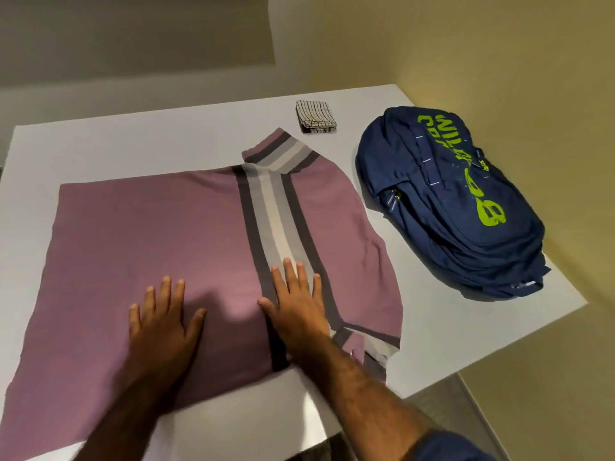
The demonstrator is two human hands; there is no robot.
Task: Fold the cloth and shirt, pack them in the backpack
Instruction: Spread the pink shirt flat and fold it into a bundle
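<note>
Head view looks down on a white table (116, 148) with the shirt (159, 234) spread flat across most of it. The shirt is purple, and a band of dark grey, light grey and white stripes (276, 214) runs across it from the far sleeve (283, 148) to the near sleeve (372, 347).

Both hands lie palm down on the shirt's near part with fingers straight and spread, gripping nothing. The left hand (163, 324) presses on plain purple fabric to the left of the stripes. The right hand (296, 304) lies just beside it, its fingers on the stripes and its thumb on the purple. The two do not touch.

The cloth (316, 117) is a small folded square, white with thin dark lines. It sits beyond the shirt, just past the tip of the far sleeve and apart from it.

The backpack (449, 201) lies flat to the right of the shirt, near its shoulder edge but not touching. It is navy with bright green lettering facing up (upside down from here). Zip pulls (394, 196) show on the side nearest the shirt. Its inside does not show, so what it holds cannot be told. Shirt and cloth both lie outside it on the table.
</note>
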